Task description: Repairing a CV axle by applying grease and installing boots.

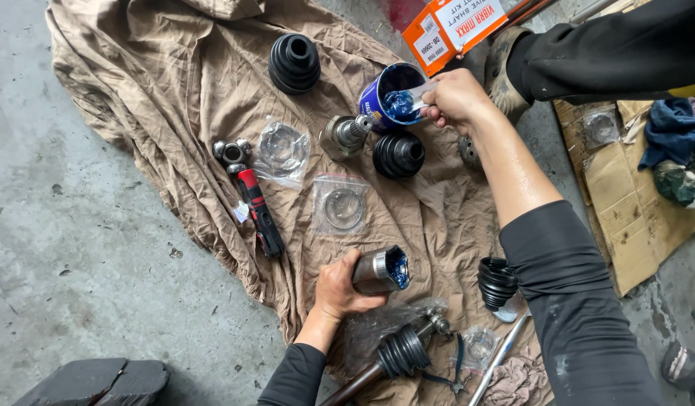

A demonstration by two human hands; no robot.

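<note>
- Tan cloth (174, 128): spread crumpled over the concrete floor (62, 225); its lower edge is cut off by the frame at 6 o'clock.
- Cardboard sheet (633, 218): lies at 3 o'clock, partly hidden under rags and the right forearm.
- Orange box (452, 30): at 12 o'clock, cropped by the top edge.
- Right hand (456, 98): at 1 o'clock, fingers pinched shut on a pale spatula-like tool (419, 96) whose tip sits in blue grease inside the blue tin (389, 94). The tool's handle is hidden in the fist.
- Left hand (340, 289): at 6 o'clock, wrapped closed around the metal joint housing (379, 271), whose open end shows blue grease. The fingers hide the housing's rear.
- Rubber boots: one (294, 62) at 11 o'clock, one (398, 155) just below the tin, one (496, 282) at 4 o'clock, half hidden by the right sleeve.
- Shaft with fitted boot (400, 352): at 6 o'clock, lower end cut off.
- Red-handled tool (257, 210): at 9 o'clock of the housing, near a tripod joint (232, 152).
- Clear bags (340, 204): contents hard to make out, apparently rings.
</note>
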